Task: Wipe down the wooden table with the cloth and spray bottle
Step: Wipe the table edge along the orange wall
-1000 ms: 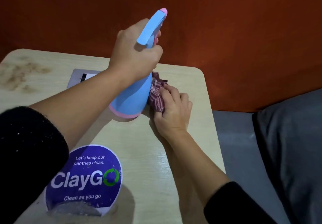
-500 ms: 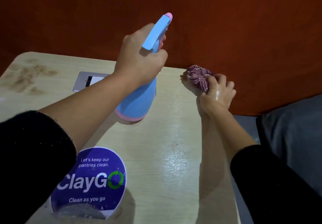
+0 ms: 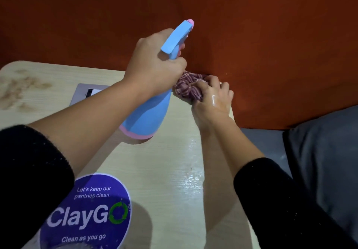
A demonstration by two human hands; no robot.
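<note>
Two black, fuzzy knit sleeves flecked with pale lint: the left sleeve (image 3: pixel 29 171) fills the lower left of the frame, the right sleeve (image 3: pixel 280 200) the lower right. Forearms are bare. The right hand (image 3: pixel 213 101) has a wet shine on its back.

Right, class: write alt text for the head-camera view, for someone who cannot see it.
A person's right hand grips a bunched checked cloth at the far edge of a pale wooden table, while the left hand holds a tilted blue spray bottle beside it.
</note>
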